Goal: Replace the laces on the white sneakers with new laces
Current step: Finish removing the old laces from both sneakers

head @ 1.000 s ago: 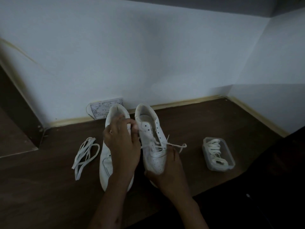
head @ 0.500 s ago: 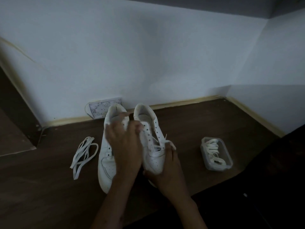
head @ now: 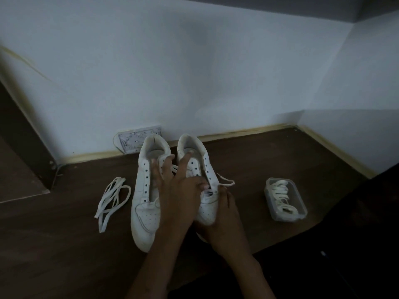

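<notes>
Two white sneakers stand side by side, toes toward me. The left sneaker (head: 144, 203) has bare eyelets. The right sneaker (head: 192, 147) still has a lace (head: 226, 182) in its lower eyelets, with a loose end trailing to the right. My left hand (head: 177, 195) lies over both shoes with its fingers spread and straight, and its thumb touches the laced part of the right sneaker. My right hand (head: 224, 223) grips the toe of the right sneaker from below and from the right. A loose white lace (head: 112, 197) lies on the floor to the left.
A clear plastic box (head: 302, 203) holding coiled white laces (head: 280, 195) sits to the right of the shoes on the dark wooden surface (head: 64, 244). A wall plate (head: 138, 139) sits behind the shoes. White walls close the back and right sides.
My left hand has gone from pinching the lace near the top eyelets to lying spread over both shoes. The lace end has come further out, and my right hand keeps its hold on the toe.
</notes>
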`<state>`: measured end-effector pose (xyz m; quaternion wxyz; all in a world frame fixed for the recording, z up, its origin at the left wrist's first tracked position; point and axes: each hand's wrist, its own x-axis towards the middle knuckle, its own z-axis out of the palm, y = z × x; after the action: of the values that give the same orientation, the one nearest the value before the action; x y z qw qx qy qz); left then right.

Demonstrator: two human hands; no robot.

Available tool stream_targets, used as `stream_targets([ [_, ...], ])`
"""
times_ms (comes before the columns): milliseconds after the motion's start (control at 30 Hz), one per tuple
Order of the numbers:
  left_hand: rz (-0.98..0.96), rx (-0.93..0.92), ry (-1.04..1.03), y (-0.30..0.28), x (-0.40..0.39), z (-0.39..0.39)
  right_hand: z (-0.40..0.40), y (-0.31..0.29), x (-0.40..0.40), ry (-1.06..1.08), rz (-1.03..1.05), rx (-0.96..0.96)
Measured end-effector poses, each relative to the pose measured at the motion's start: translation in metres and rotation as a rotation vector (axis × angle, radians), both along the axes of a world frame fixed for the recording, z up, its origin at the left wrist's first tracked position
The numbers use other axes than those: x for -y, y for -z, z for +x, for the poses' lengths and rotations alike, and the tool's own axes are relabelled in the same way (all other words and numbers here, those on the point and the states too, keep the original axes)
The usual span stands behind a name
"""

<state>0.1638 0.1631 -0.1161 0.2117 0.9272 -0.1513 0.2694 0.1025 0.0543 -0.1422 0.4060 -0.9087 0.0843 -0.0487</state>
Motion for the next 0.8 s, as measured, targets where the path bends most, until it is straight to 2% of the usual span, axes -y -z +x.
stream_targets([
  [67, -0.063, 0.047, -0.016, -0.007, 0.001, -0.002, -0.003, -0.003, 0.002, -0.011, -0.013, 0.03],
  [200, -0.412, 0.157, -0.229, -0.015, -0.021, 0.002, -0.004, -0.003, 0.003, -0.015, -0.027, 0.046],
  [267, -0.45, 0.208, -0.321, -0.013, -0.039, 0.008, -0.005, 0.0, 0.004, -0.01, -0.012, 0.071],
  [333, -0.399, 0.198, -0.293, -0.011, -0.046, 0.011, -0.006, -0.001, 0.004, -0.008, -0.005, 0.087],
  [433, -0.19, 0.151, -0.061, -0.008, -0.033, 0.01, -0.005, -0.001, 0.003, -0.007, -0.016, 0.08],
  [500, -0.06, 0.078, 0.024, -0.002, -0.018, 0.007, -0.003, -0.001, 0.001, -0.003, -0.019, 0.074],
  [567, -0.001, 0.048, 0.036, 0.004, -0.009, 0.004, -0.001, -0.001, 0.0, 0.0, -0.001, 0.057],
  [700, 0.011, 0.123, 0.014, 0.0, -0.007, 0.001, -0.003, -0.004, 0.002, -0.022, -0.005, 0.065],
  [800, -0.078, 0.162, -0.13, -0.009, -0.016, 0.001, -0.005, -0.003, 0.003, -0.046, -0.028, 0.044],
])
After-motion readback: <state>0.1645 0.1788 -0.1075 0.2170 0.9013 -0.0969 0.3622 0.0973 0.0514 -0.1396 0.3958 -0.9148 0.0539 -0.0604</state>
